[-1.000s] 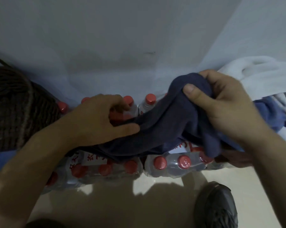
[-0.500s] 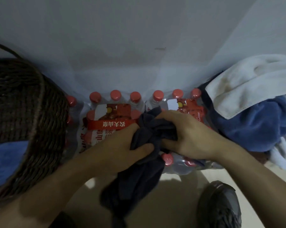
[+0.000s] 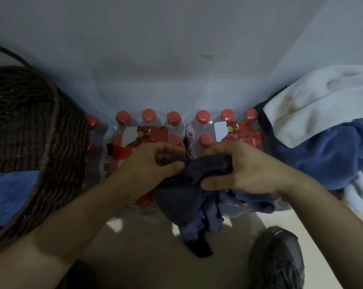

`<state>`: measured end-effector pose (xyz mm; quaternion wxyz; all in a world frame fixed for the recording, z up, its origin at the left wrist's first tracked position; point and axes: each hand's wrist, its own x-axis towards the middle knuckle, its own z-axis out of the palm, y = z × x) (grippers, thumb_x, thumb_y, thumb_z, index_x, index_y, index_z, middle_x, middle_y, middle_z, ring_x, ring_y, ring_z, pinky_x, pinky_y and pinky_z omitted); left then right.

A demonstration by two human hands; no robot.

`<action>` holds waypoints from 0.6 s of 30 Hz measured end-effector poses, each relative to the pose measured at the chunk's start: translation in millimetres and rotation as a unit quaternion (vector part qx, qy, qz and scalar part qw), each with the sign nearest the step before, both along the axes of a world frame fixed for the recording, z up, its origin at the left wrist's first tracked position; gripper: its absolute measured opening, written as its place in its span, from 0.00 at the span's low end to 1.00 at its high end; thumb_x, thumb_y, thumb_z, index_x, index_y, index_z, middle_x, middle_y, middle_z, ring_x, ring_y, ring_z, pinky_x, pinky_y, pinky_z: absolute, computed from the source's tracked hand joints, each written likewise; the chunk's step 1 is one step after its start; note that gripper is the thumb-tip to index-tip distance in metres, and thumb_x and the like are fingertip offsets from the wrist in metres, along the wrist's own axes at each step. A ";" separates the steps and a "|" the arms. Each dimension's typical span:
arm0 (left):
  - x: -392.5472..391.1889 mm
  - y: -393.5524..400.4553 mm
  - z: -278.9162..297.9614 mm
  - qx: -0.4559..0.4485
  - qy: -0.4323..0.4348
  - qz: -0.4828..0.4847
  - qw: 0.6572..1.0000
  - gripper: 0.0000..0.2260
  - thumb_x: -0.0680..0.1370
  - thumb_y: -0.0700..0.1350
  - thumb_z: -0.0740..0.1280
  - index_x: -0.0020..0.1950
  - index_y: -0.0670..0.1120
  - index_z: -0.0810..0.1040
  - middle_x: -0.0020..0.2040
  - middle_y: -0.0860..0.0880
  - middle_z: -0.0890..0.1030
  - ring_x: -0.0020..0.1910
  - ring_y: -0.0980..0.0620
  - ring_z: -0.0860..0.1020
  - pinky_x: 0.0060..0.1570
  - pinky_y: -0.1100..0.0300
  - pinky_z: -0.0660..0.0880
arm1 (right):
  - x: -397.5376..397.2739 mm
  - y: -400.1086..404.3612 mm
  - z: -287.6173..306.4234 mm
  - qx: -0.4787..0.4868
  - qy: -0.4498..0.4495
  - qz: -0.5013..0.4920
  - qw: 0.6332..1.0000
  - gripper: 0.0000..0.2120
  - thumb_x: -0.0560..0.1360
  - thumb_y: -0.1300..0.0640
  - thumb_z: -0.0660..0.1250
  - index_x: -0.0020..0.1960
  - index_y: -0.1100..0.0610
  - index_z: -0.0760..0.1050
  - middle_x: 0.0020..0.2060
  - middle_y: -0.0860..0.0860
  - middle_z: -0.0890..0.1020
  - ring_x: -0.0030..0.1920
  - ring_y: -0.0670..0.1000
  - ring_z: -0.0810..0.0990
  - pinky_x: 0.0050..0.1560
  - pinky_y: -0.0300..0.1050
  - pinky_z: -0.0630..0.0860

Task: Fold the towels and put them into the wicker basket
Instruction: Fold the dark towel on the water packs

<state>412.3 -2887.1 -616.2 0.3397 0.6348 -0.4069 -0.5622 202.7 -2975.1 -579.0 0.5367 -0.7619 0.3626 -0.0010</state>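
A dark navy towel hangs bunched between my hands over the water bottle packs. My left hand pinches its upper edge between thumb and fingers. My right hand grips the same edge just to the right, fingers curled round the cloth. The towel's lower part droops toward the floor. The brown wicker basket stands at the left with a blue towel inside it. A pile of towels lies at the right: a white one on top of a blue one.
Shrink-wrapped packs of red-capped water bottles stand against the pale wall under my hands. A dark shoe sits on the beige floor at the lower right. A basket handle arcs at the far left.
My hands have drawn together and lower over the bottle packs, gathering the navy towel's edge. The towel went from stretched wide to bunched and hanging down.
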 end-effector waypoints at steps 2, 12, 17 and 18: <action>6.2 -3.2 -2.1 -0.029 -0.073 0.012 0.997 0.09 0.75 0.43 0.71 0.52 0.57 0.81 0.47 0.60 0.83 0.48 0.65 0.80 0.40 0.73 0.76 | -8.9 -5.1 1.7 0.048 0.020 -0.014 0.999 0.10 0.68 0.58 0.79 0.42 0.51 0.78 0.34 0.45 0.82 0.36 0.42 0.80 0.38 0.39 0.76; 27.3 -8.3 9.9 -0.046 -0.258 -0.044 0.964 0.07 0.75 0.57 0.67 0.41 0.57 0.82 0.38 0.62 0.82 0.40 0.70 0.78 0.34 0.79 0.69 | -46.5 -25.7 23.0 0.190 0.144 0.023 0.971 0.15 0.65 0.65 0.80 0.50 0.57 0.83 0.47 0.55 0.87 0.50 0.55 0.86 0.57 0.57 0.81; 37.3 -9.0 11.2 -0.069 -0.278 0.022 0.958 0.08 0.80 0.53 0.63 0.45 0.53 0.79 0.39 0.56 0.81 0.38 0.62 0.79 0.35 0.71 0.70 | -58.7 -36.3 25.8 0.175 0.142 -0.037 0.974 0.18 0.64 0.65 0.80 0.52 0.61 0.80 0.45 0.56 0.87 0.46 0.56 0.86 0.51 0.55 0.83; 37.6 -10.7 9.6 -0.071 -0.280 0.078 0.954 0.10 0.81 0.53 0.60 0.47 0.50 0.77 0.40 0.54 0.80 0.37 0.60 0.77 0.35 0.69 0.68 | -60.4 -37.6 25.6 0.160 0.139 -0.051 0.976 0.16 0.64 0.63 0.80 0.50 0.60 0.80 0.42 0.55 0.87 0.41 0.54 0.86 0.45 0.51 0.83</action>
